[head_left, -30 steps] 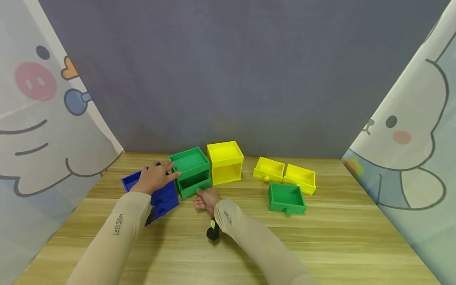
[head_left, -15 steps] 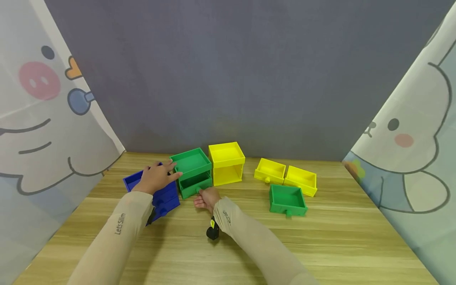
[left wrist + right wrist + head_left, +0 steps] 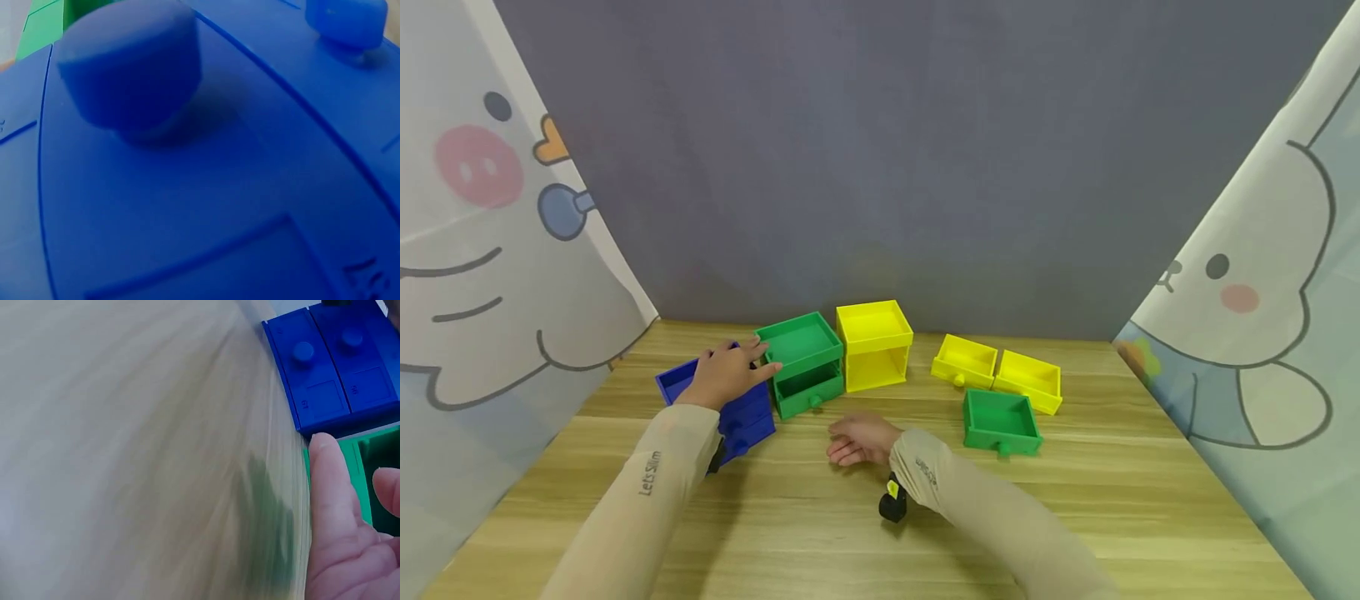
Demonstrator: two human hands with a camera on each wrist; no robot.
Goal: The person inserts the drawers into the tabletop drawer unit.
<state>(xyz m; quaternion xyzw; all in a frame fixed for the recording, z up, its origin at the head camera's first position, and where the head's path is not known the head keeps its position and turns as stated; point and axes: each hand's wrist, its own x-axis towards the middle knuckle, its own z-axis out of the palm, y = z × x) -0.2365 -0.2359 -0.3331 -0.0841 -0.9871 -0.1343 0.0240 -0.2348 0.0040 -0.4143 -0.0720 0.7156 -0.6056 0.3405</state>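
Note:
In the head view a green drawer cabinet (image 3: 797,343) stands left of centre, its upper slot showing a gap above a lower drawer with a round knob (image 3: 815,402). My left hand (image 3: 724,375) reaches over a blue drawer cabinet (image 3: 747,421), thumb and fingers spread and touching the green cabinet's upper left edge. Apart from the cabinets, my right hand (image 3: 863,439) hovers over the table with loosely bent fingers and holds nothing. The left wrist view is filled by blue drawer fronts with a large knob (image 3: 134,65); no fingers show there.
A yellow cabinet (image 3: 874,342) with a hollow front stands right of the green one. Two loose yellow drawers (image 3: 964,372) and a loose green drawer (image 3: 1002,442) lie farther right on the wooden table (image 3: 1112,500). A dark grey wall (image 3: 880,167) rises behind.
My right hand has let go of the green cabinet's lower drawer knob and moved right and toward me. My left hand stays at the green cabinet's edge.

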